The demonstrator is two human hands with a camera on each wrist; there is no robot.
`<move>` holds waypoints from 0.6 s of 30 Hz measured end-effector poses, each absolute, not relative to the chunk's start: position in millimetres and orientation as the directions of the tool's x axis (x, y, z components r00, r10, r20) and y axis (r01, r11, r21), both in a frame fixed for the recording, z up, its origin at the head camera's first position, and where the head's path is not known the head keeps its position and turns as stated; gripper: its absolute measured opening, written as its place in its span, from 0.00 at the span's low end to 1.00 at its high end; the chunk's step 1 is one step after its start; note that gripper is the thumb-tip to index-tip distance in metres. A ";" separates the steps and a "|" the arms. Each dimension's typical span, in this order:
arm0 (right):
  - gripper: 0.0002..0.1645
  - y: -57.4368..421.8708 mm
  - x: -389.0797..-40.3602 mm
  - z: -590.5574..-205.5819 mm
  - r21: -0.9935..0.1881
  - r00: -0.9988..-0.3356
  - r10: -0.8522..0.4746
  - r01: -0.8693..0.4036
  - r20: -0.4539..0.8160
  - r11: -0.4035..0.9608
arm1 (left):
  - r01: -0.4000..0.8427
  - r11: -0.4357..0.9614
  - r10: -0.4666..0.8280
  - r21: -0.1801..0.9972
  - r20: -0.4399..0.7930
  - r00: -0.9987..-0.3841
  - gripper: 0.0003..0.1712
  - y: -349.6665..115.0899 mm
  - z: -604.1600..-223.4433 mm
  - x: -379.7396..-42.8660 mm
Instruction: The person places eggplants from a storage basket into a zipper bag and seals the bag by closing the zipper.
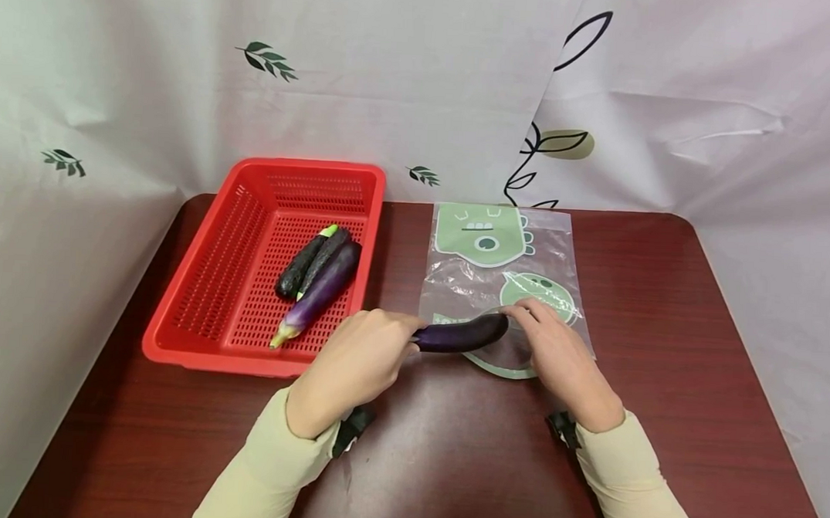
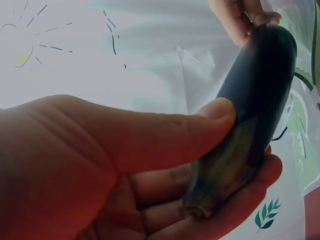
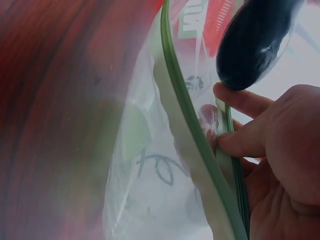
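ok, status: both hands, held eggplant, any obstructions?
Left hand grips the eggplant by its stem end. Right hand pinches the clear bag at its gaping mouth. Eggplant outside the bag. Nothing evident in the way; right index finger close to eggplant's tip.

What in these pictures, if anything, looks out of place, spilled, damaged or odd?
Nothing stands out. The left hand holds an eggplant near the mouth of the plastic bag, while the right hand pinches the bag's rim. The other vegetables lie inside the red basket. No spill or damage shows.
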State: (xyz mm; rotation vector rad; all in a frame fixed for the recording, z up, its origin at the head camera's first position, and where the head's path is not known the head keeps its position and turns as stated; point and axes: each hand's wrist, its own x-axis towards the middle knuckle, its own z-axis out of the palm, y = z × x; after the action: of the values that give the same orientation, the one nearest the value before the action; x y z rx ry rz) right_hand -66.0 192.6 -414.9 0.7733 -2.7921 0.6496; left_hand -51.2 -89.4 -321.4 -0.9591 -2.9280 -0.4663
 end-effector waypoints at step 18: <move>0.42 194.3 -65.3 -411.8 -0.361 -0.842 -0.447 -0.535 0.302 0.764 | 0.600 0.764 0.593 0.239 0.107 -0.798 0.05 -77.3 -329.4 -53.8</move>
State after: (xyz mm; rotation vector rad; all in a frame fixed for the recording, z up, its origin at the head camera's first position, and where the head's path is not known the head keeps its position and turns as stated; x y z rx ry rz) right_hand -65.3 194.3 -411.8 0.7774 -2.7610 0.6540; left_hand -53.8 -77.3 -329.4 -0.9901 -2.9270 -0.4101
